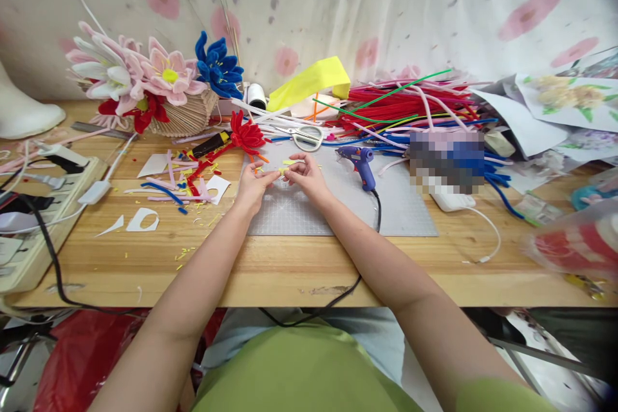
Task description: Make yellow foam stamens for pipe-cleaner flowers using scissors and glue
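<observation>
My left hand [253,188] and my right hand [309,177] meet over the grey cutting mat [396,209]. Between their pinched fingertips is a small yellow strip [282,170]; its exact shape is too small to make out. More yellow shows just behind the right fingers. To the right on the mat lies a purple glue gun [363,166], its black cord running toward the table's front edge. White-handled scissors [309,138] rest behind my hands. A red pipe-cleaner flower [246,134] is beyond my left hand.
Red and blue scraps and cut white paper [143,219] litter the wooden table [203,283] at left, near a power strip [62,219]. Fuzzy flowers [168,74] stand behind. Bundled red pipe cleaners [386,103] and a yellow sheet [313,80] lie at the back. A plastic cup [574,241] is right.
</observation>
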A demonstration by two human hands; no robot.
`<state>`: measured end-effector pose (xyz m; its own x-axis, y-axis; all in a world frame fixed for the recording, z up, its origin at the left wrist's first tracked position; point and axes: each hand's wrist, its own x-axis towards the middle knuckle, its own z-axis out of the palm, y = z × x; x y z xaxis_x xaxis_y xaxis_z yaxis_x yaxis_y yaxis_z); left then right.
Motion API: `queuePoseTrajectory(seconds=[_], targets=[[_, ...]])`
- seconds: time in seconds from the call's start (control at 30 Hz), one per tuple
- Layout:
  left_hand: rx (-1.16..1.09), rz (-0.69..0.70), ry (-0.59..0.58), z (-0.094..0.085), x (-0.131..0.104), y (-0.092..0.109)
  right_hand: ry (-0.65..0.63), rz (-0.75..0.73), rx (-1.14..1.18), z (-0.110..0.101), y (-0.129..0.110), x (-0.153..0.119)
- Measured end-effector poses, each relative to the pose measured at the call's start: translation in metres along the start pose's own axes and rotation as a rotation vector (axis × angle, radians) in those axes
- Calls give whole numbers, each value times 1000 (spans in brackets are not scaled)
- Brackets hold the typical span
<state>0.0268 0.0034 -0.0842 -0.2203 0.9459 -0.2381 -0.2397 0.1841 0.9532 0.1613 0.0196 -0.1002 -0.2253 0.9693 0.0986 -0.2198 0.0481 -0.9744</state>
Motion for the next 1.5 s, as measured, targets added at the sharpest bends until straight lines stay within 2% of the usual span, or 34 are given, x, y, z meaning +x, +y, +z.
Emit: queuePoseTrajectory(seconds=[0.3, 0.43, 0.67, 0.9, 1.13, 1.37, 1.5], targets=[[-75, 28, -32, 0, 8, -7, -17, 52, -8, 5, 6, 1], [-111, 46, -56, 2, 7, -7, 44, 52, -39, 7, 10, 5], [-212, -59, -65, 7, -2, 1, 92, 55, 12, 2, 13, 6], [-151, 28, -22, 5, 1, -3, 30, 64, 19, 3, 12, 5], [-128, 37, -5, 4, 2, -6, 65, 57, 15, 5, 13, 6], [-146, 28, -29, 3, 3, -9, 69, 112, 78, 5, 10, 5], [-151, 59, -2, 5, 4, -9, 51, 123, 79, 6, 9, 4]])
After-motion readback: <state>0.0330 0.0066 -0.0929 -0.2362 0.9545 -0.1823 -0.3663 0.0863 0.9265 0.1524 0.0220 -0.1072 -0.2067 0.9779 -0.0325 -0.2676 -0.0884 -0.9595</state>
